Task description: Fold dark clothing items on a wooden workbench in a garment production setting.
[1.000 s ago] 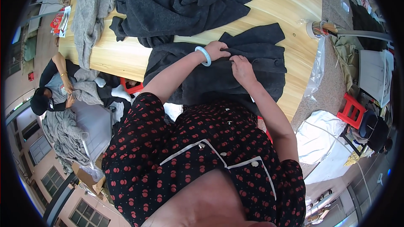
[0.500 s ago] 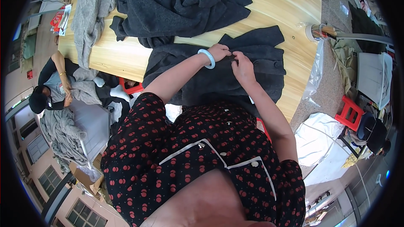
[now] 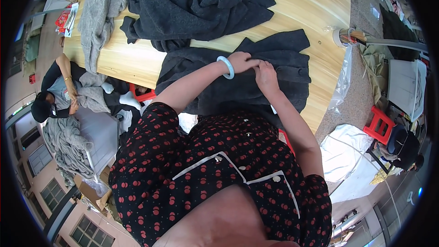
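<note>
A dark grey knitted cardigan (image 3: 196,89) lies across the table's near edge, with buttons along its front band at the right. My left hand (image 3: 241,62), a pale bangle on its wrist, is closed in a pinch on the cardigan's front band. My right hand (image 3: 267,77) is pinched shut on the same spot, its fingertips touching those of the left. What exactly sits between the fingertips is hidden by them. Farther back is a second dark grey garment (image 3: 187,7) in a loose heap.
The wooden table (image 3: 320,0) carries a light grey knit (image 3: 98,23) at the far left. A co-worker (image 3: 57,89) sits at the left with grey knitwear. At the right are a can of sticks (image 3: 343,36), a hanging plastic bag (image 3: 343,80) and a red stool (image 3: 379,125).
My left fingers have moved right and my fingertips now meet on the front band, where a small gap showed before. The garments lie about as they did.
</note>
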Available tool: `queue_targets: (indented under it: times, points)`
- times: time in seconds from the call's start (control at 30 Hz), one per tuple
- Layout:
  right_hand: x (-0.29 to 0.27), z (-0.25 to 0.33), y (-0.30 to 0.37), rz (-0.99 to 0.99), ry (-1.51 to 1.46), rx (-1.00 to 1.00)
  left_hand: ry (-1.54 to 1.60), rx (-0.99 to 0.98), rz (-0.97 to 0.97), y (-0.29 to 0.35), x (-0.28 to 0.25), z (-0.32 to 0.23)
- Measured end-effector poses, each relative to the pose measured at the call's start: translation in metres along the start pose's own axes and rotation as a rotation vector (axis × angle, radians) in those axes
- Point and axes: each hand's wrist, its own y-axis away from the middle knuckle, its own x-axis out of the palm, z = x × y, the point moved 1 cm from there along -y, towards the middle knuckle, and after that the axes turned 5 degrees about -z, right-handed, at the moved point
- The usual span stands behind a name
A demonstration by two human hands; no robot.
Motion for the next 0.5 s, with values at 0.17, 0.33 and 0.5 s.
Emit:
queue_targets:
  times: [0.17,0.33,0.5]
  points:
    - [-0.005,0.008,0.001,0.007,0.044,-0.050,0.158,-0.131,-0.037,-0.006,0.005,0.015]
    - [-0.009,0.010,0.002,0.027,0.060,-0.060,0.087,-0.137,-0.004,-0.010,0.006,0.014]
    - [-0.007,0.002,0.004,0.036,0.022,-0.111,0.171,-0.147,0.045,-0.008,0.007,0.015]
